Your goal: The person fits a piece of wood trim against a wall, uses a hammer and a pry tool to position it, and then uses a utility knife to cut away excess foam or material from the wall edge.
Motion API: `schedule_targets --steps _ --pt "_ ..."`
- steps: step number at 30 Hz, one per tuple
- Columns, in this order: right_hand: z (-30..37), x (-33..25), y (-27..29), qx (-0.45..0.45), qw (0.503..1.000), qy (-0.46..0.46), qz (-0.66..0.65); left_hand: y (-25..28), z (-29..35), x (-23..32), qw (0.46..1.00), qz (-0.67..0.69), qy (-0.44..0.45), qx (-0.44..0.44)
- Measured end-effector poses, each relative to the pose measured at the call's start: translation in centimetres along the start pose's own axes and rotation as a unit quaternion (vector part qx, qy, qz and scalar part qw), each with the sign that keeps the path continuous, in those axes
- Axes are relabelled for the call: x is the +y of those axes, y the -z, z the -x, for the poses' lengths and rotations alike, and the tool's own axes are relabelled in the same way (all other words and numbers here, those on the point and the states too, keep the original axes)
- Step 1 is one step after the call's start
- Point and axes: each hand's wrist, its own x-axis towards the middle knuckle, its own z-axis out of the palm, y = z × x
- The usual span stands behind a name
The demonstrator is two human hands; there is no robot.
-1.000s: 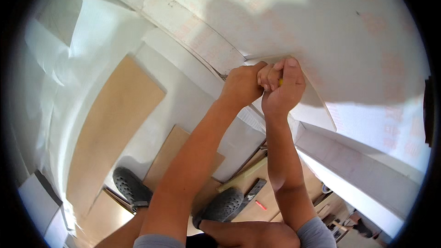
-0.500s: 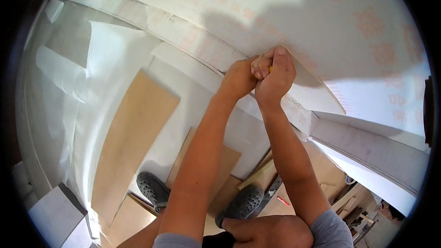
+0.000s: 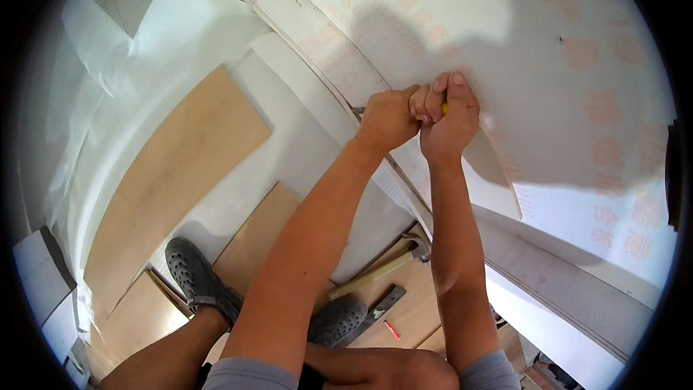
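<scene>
Two hands meet in one joint grip against a white board. Left hand (image 3: 386,119) and right hand (image 3: 447,119) are both curled tight, knuckles touching, around a small yellow-handled tool (image 3: 442,108), of which only a sliver of yellow shows between the fingers; its working end is hidden. The grip presses on the white board (image 3: 563,101), a large pale sheet with faint reddish printing, right at the board's lower edge. Just below the grip a white strip (image 3: 325,50) runs along that edge. Well below the grip, between the forearms, a hammer (image 3: 382,269) with a pale wooden handle lies on wooden floor panels (image 3: 173,180), beside a short dark metal bar (image 3: 379,307). Farther out from the grip, two feet in dark perforated clogs (image 3: 195,278) stand on the panels; white sheeting (image 3: 144,36) covers the floor beyond.
</scene>
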Motion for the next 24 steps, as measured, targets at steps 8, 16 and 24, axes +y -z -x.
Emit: schedule_targets --steps 8,16,24 --pt "-0.1 0.3 1.8 -0.095 0.995 0.016 -0.032 -1.7 0.7 -0.1 0.995 0.032 -0.025 0.090" --pt "3.1 1.5 -1.9 0.185 0.978 0.096 0.018 2.0 0.1 0.7 0.984 -0.007 0.051 -0.168" --pt "0.5 0.7 -1.6 0.086 0.996 0.024 0.006 3.1 -1.7 0.7 0.978 0.059 0.069 -0.188"
